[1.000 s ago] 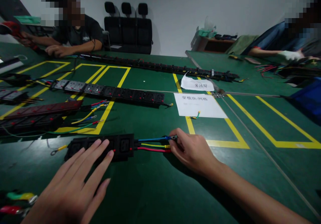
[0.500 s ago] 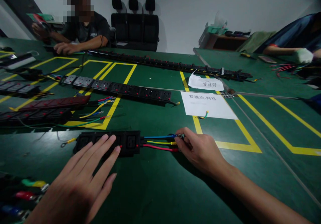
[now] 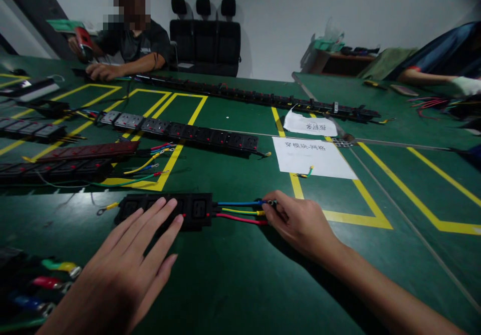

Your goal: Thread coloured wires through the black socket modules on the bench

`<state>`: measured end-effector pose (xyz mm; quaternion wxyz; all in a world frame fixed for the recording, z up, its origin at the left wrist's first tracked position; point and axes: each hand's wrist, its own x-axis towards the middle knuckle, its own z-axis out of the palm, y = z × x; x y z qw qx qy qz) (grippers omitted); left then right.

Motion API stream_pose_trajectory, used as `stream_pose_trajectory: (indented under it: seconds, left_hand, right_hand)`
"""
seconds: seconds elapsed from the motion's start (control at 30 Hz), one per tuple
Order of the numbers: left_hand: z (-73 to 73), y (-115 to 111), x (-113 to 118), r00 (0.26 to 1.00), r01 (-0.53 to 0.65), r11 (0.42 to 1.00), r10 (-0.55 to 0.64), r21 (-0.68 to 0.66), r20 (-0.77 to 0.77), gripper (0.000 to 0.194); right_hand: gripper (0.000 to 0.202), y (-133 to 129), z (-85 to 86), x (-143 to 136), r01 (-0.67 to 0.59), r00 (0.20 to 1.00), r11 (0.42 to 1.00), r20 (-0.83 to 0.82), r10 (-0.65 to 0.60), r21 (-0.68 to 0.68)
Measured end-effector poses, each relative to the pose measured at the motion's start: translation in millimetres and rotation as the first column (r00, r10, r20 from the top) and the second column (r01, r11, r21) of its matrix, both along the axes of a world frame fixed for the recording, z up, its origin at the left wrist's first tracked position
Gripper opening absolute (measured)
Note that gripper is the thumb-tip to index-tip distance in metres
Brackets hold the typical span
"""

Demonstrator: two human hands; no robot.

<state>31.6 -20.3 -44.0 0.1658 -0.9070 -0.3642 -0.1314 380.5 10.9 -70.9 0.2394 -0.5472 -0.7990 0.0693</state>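
Observation:
A short black socket strip [image 3: 201, 212] lies across the green table in front of me. My left hand [image 3: 131, 260] rests flat on its top, fingers stretched out, covering its middle. Blue, yellow-green and red wires [image 3: 236, 212] run out of the strip's right end. At their far ends my right hand [image 3: 296, 222] is closed in a pinch, with the blue wire's tip at its fingertips. Whether the red and yellow-green ends are also gripped is partly hidden by the fingers. From the strip's left end sticks a yellow lead with a ring terminal [image 3: 101, 211].
Longer socket strips [image 3: 180, 132] lie farther back and at left. Several ring-ended cables [image 3: 45, 282] are at lower left. White paper sheets [image 3: 313, 158] lie beyond my right hand. Across the table a person [image 3: 146, 49] holds a red power drill [image 3: 83, 42]; another person's gloved hand [image 3: 466, 85] is at right.
My view has shifted slightly; both hands keep their places on the strip and wires. The person opposite has brought the drill upright. The gloved hand at right has moved rightward.

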Motion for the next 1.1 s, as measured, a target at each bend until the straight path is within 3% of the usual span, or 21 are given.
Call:
stream_pose_trajectory:
  seconds: [1.1]
  left_hand:
    - [8.7, 3.3, 5.4, 0.999, 0.026, 0.998, -0.024, 0.056, -0.034, 0.045]
  right_hand:
    - [0.026, -0.4, 4.8, -0.7, 0.008, 1.0, 0.995, -0.029, -0.011, -0.1]
